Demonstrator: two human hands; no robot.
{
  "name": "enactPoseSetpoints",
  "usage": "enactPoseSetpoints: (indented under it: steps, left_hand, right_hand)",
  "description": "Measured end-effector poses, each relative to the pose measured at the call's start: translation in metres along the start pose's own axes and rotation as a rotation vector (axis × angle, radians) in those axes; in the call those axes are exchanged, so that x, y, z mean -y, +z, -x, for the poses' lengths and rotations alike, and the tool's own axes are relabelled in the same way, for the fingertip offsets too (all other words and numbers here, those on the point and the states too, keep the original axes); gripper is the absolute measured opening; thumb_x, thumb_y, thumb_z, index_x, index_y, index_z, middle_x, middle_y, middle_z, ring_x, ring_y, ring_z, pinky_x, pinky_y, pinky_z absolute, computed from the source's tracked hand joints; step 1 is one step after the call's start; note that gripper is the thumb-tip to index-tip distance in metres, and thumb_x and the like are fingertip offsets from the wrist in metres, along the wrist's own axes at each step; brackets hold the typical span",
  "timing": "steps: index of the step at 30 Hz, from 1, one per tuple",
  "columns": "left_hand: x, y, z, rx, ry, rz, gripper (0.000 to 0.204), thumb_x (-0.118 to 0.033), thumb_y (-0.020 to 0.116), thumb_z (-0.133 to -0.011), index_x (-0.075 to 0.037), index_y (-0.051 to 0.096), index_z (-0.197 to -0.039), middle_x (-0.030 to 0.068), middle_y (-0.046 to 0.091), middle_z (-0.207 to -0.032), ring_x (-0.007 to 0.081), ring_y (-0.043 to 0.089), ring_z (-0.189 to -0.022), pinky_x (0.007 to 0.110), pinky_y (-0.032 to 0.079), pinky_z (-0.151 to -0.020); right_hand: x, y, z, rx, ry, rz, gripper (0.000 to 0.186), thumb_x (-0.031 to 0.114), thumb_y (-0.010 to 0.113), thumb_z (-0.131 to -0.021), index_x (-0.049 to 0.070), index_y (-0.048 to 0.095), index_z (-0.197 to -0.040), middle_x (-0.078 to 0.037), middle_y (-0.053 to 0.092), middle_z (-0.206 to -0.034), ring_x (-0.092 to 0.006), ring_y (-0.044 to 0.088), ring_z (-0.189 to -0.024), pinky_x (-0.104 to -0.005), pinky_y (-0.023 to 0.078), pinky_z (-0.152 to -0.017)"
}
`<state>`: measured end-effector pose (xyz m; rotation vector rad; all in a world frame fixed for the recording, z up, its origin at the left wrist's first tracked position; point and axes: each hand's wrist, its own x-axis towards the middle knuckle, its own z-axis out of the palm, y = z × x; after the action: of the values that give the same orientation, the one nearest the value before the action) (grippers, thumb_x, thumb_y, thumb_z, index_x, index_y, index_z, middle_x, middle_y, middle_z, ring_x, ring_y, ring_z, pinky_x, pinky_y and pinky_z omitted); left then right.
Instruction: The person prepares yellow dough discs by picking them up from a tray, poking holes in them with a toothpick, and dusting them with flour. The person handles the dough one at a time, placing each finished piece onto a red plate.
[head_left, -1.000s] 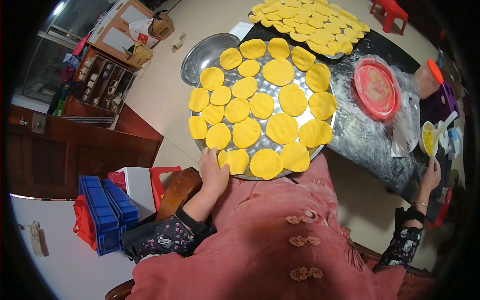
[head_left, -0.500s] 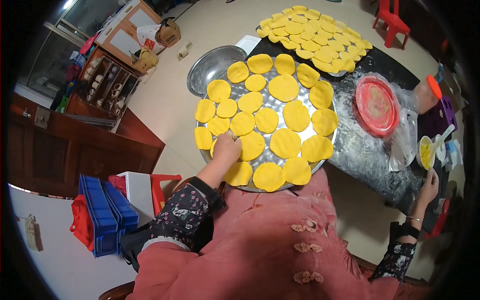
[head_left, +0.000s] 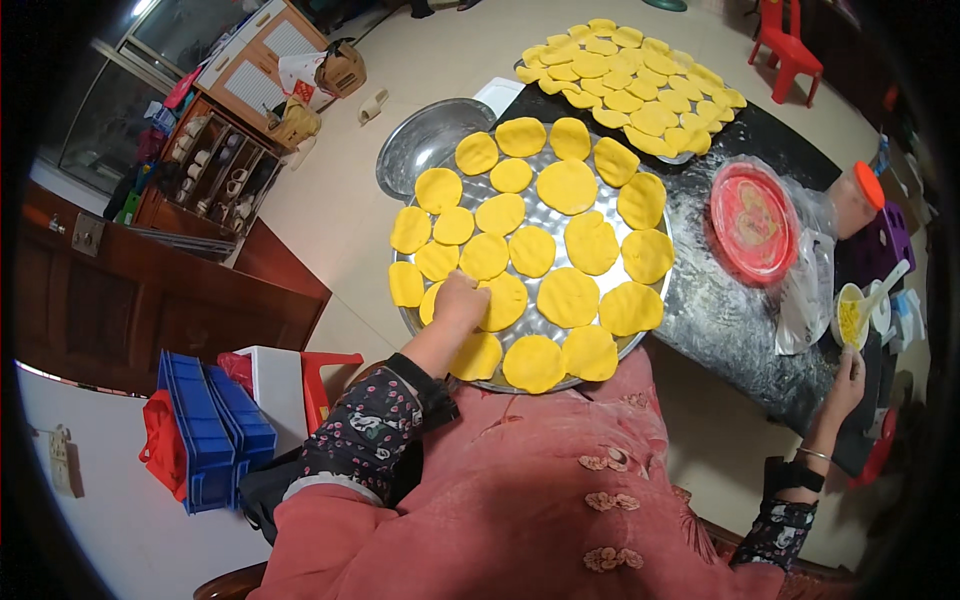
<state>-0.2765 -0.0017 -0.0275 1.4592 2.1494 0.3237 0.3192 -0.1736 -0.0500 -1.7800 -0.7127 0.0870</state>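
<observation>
A round metal tray holds several flat yellow dough discs laid side by side. My left hand lies fingers-down on the discs at the tray's near left part, touching one there. My right hand rests at the near right edge of the dark floured table, next to a small white bowl with yellow filling and a white spoon. Whether the right hand holds anything cannot be told.
A second tray of yellow discs sits at the far end. An empty metal basin lies at the far left, a red lid in clear plastic wrap at the right. Blue crates, a red stool and a wooden cabinet stand on the floor.
My left hand moved from the tray's near edge forward onto the discs. The right hand stayed at the table's right edge.
</observation>
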Motion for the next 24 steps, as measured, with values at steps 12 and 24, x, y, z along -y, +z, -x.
enactPoseSetpoints:
  steps: [12, 24]
  left_hand:
    - [0.005, -0.002, -0.001, 0.029, 0.035, 0.019, 0.033, -0.019, 0.073, -0.07, -0.001, 0.059, -0.094, 0.0136, 0.065, -0.09, 0.0278, 0.063, -0.085, 0.036, 0.049, -0.076]
    - [-0.016, -0.002, 0.012, 0.214, -0.387, 0.731, 0.034, -0.008, 0.069, -0.079, 0.005, 0.056, -0.107, 0.0115, 0.061, -0.102, 0.0229, 0.058, -0.09, 0.036, 0.045, -0.079]
  right_hand:
    - [0.015, 0.004, 0.018, 0.035, 0.059, -0.046, 0.024, 0.018, 0.06, -0.091, 0.0, 0.064, -0.105, 0.003, 0.058, -0.086, -0.0035, 0.043, -0.069, -0.02, 0.036, -0.061]
    - [0.066, 0.039, 0.04, 0.136, 0.041, -0.132, 0.024, 0.017, 0.06, -0.091, -0.001, 0.063, -0.106, 0.001, 0.06, -0.09, -0.0047, 0.047, -0.071, -0.0196, 0.038, -0.064]
